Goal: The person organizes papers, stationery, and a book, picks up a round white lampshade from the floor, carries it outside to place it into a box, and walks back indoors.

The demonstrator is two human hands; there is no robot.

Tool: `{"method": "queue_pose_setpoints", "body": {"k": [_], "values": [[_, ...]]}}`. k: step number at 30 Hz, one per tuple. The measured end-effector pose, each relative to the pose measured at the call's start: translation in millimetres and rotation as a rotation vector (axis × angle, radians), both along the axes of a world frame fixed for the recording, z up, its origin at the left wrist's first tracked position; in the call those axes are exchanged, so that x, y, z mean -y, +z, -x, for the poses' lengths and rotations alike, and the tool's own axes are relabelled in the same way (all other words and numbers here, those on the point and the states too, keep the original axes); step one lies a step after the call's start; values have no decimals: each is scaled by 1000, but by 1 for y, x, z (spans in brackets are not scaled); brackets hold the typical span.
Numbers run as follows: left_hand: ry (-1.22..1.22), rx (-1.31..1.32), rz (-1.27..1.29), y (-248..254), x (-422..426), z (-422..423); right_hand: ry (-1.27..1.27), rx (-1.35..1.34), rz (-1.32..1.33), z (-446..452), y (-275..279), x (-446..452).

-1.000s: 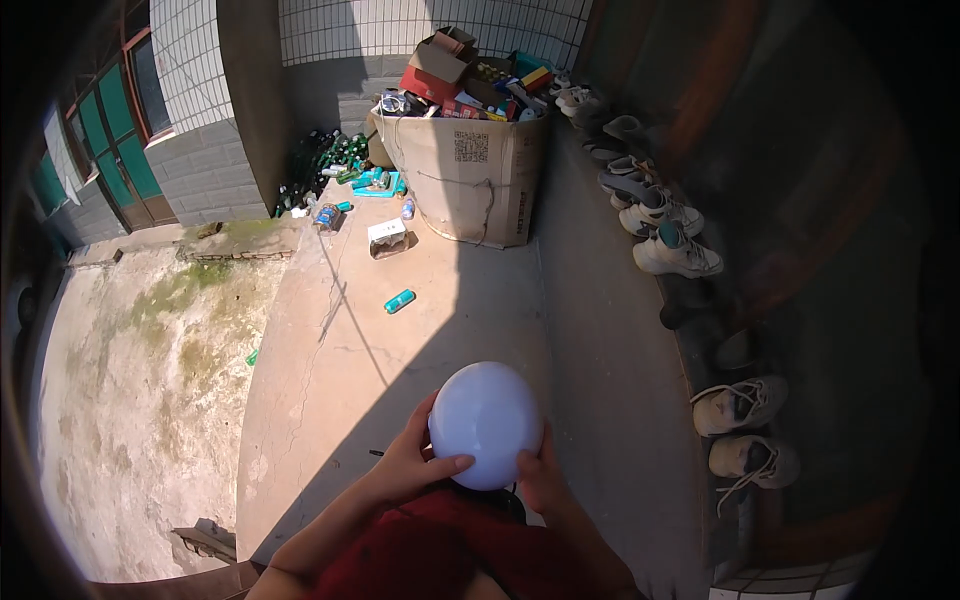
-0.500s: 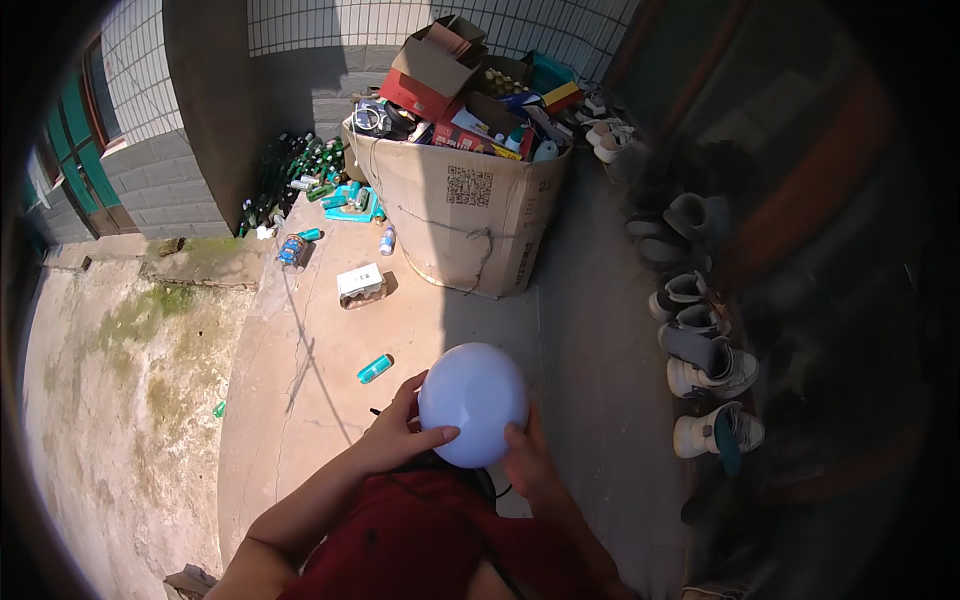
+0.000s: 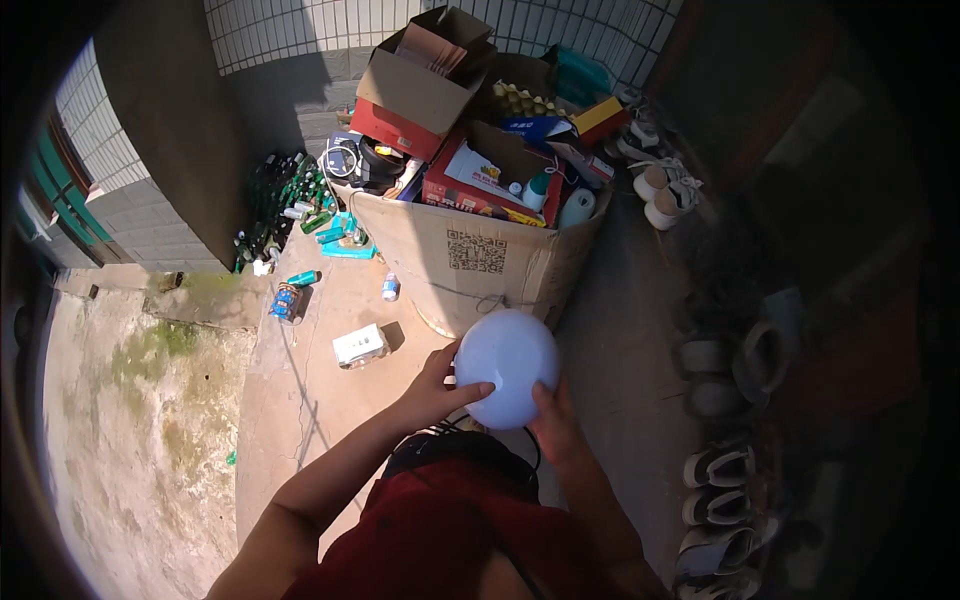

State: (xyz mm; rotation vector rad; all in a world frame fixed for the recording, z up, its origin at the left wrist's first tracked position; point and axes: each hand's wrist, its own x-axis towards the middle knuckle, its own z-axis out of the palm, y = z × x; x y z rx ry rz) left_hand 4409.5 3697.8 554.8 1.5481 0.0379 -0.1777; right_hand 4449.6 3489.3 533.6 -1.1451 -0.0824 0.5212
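A smooth, round white globe (image 3: pixel 508 362) sits between my two hands in front of my body; whether it is a lamp globe or a ball I cannot tell. My left hand (image 3: pixel 436 388) grips its left side, the thumb lying across the front. On the lower right, my right hand (image 3: pixel 557 418) presses its thumb against the globe, with the other fingers partly hidden behind. Below it, black cords (image 3: pixel 450 427) show near my waist; I cannot make out what they join. Just beyond the globe stands a large cardboard box (image 3: pixel 545 262) heaped with smaller boxes and bottles.
Green bottles (image 3: pixel 285 195) are piled by the far wall. A white carton (image 3: pixel 360 346), a small plastic bottle (image 3: pixel 390 287) and a blue-labelled container (image 3: pixel 286 302) lie on the concrete. Shoes (image 3: pixel 720 470) line the right side. An open red box (image 3: pixel 425 95) tops the heap.
The view has shifted toward the big cardboard box, which appears nearer. The globe and both hands have moved up and right in view, still together. The teal can on the floor is out of sight.
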Motion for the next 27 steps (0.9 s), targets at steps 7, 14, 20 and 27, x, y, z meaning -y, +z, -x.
{"method": "queue_pose_setpoints", "body": {"k": [7,14,20,27], "values": [[191,-47,53,-28,-68,-176,99,56,244,-197,8,-75],[170,131,-38,-38,-133,-382,-1,198,361,-379,10,-148],[-5,426,-798,-89,-153,-493,-185,550,868,-472,-78,-175],[82,515,-807,-91,-144,-486,-154,569,924,-445,-57,-170]]}}
